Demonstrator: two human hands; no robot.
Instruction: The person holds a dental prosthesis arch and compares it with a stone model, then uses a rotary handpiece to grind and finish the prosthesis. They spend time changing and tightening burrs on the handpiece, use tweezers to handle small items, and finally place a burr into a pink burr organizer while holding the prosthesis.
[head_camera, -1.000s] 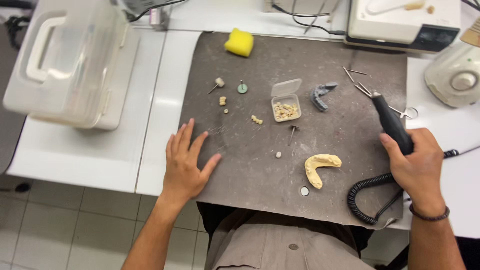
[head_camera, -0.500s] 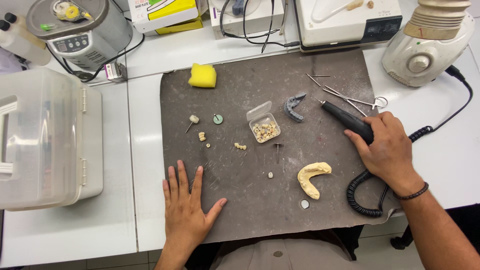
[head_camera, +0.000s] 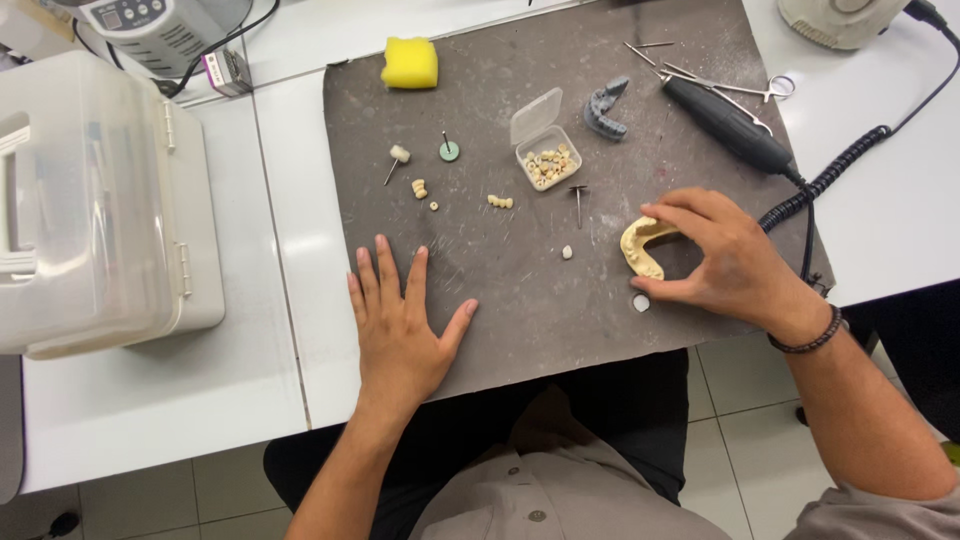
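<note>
While the left hand (head_camera: 400, 320) lies flat and empty, fingers spread, on the grey work mat (head_camera: 520, 300) as if to steady it, the right hand (head_camera: 730, 265) curls over a yellow dental cast (head_camera: 640, 245) near the mat's right edge, fingertips and thumb pinching it against the mat. The black handpiece (head_camera: 725, 125) lies set aside above, its coiled cord trailing off the tabletop (head_camera: 200, 390). A small clear box of teeth (head_camera: 548, 160) sits open mid-mat, within reach.

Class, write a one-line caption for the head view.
Right hand grasps a yellow dental cast on a grey mat; left hand rests flat.
</note>
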